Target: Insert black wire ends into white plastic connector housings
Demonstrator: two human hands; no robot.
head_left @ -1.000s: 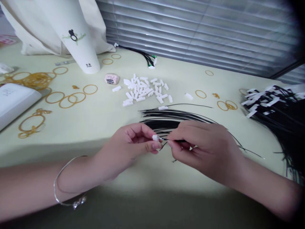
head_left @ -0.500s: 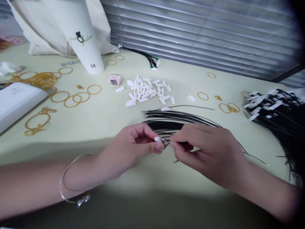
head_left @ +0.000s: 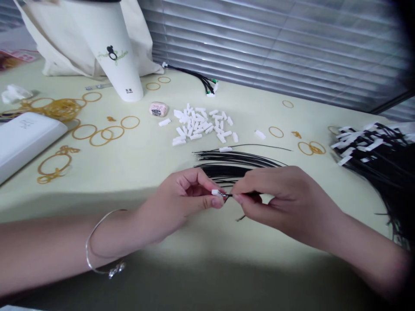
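My left hand (head_left: 186, 196) pinches a small white connector (head_left: 215, 192) between thumb and fingertips. Just right of it, my right hand (head_left: 279, 198) has its thumb and index finger closed on a thin black wire (head_left: 229, 195), whose metal end meets the connector; how deep it sits is too small to tell. Behind both hands lies a bundle of black wires (head_left: 227, 171), partly covered by the right hand. Farther back is a loose pile of white connectors (head_left: 197, 123), with one lone connector (head_left: 225, 149) resting by the wires.
A white cup (head_left: 126, 65) stands before a cloth bag (head_left: 142, 47) at the back left. Rubber bands (head_left: 65, 109) and a white box (head_left: 29, 138) lie left. Finished-looking black cables (head_left: 372, 160) are heaped right. Blinds (head_left: 259, 47) border the table's back.
My right hand has shifted slightly, and the wire now lines up more closely with the connector. The connector sits slightly lower in the view, which has itself moved a little.
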